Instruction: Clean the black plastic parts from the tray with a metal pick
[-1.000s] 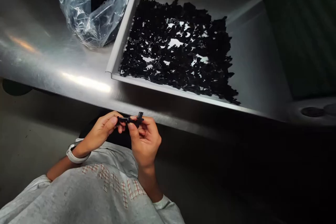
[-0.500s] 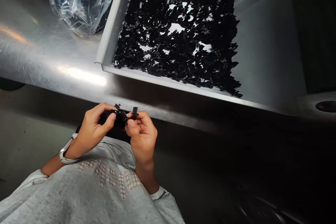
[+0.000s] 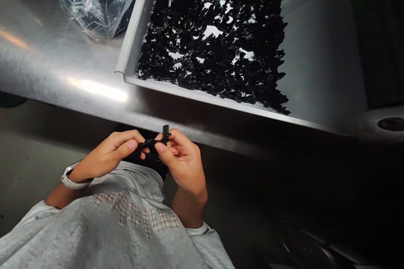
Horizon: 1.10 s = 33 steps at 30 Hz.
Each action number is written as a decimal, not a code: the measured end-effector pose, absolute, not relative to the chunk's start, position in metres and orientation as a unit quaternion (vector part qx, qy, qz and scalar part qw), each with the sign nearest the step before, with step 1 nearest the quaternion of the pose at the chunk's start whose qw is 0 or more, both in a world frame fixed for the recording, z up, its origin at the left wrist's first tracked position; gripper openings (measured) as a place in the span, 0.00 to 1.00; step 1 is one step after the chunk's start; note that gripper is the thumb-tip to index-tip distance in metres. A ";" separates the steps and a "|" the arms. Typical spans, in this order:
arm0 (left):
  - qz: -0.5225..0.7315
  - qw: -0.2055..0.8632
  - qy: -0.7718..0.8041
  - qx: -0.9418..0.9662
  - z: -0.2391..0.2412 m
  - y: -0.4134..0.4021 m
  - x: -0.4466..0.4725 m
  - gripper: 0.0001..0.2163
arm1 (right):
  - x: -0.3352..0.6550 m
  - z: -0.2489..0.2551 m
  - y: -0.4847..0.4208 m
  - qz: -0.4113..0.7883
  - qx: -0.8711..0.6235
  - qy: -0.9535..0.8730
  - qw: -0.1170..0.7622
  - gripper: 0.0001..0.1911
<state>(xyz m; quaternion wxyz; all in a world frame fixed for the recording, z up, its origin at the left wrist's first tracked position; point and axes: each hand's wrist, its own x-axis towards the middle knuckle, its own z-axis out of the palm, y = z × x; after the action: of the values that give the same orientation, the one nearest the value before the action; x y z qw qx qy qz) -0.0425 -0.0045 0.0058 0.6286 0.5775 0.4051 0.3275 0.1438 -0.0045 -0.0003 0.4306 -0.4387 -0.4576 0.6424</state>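
Between my two hands is a small black plastic part, just below the metal table's front edge. My left hand pinches its left end between thumb and fingers. At the other end my right hand is closed on it, thumb on top, and a short black piece sticks up above the right fingers. I cannot tell whether this upright piece belongs to the same part. Many similar black plastic parts lie heaped in the white tray beyond my hands.
The tray stands on a shiny metal table. To its left a clear plastic bag with dark contents rests on the table. The table's front edge runs just beyond my hands. A dark oval opening shows at the far right.
My right hand has shifted right, and my left hand has turned flatter and lower. The black part between them now lies more level; the small piece above my left fingertips no longer shows.
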 end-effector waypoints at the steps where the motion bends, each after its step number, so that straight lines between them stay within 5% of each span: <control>1: 0.301 0.669 0.380 0.563 0.007 -0.002 -0.044 0.21 | 0.146 0.002 -0.003 0.657 -0.423 -0.476 0.404 0.12; 5: 0.280 0.766 0.326 0.479 0.004 0.000 -0.043 0.17 | 0.148 0.009 -0.001 0.691 -0.395 -0.472 0.380 0.13; 11: 0.392 0.835 0.302 0.240 -0.007 -0.009 -0.029 0.16 | 0.146 0.002 -0.014 0.533 -0.529 -0.439 0.493 0.16; 15: 0.399 0.862 0.272 0.155 -0.005 -0.011 -0.024 0.15 | 0.140 -0.009 -0.021 0.590 -0.500 -0.410 0.483 0.16; 27: 0.336 0.901 0.242 0.126 -0.006 -0.012 -0.026 0.16 | 0.139 -0.004 -0.017 0.693 -0.410 -0.392 0.444 0.15; 33: 0.456 0.837 0.265 0.144 -0.001 -0.011 -0.025 0.11 | 0.147 -0.005 -0.021 0.640 -0.461 -0.415 0.454 0.17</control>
<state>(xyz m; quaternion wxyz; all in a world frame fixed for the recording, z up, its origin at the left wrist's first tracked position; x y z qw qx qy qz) -0.0249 -0.0109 -0.0010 0.8375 0.1444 0.2646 0.4559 0.1473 -0.0214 -0.0052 0.4540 -0.4606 -0.4147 0.6401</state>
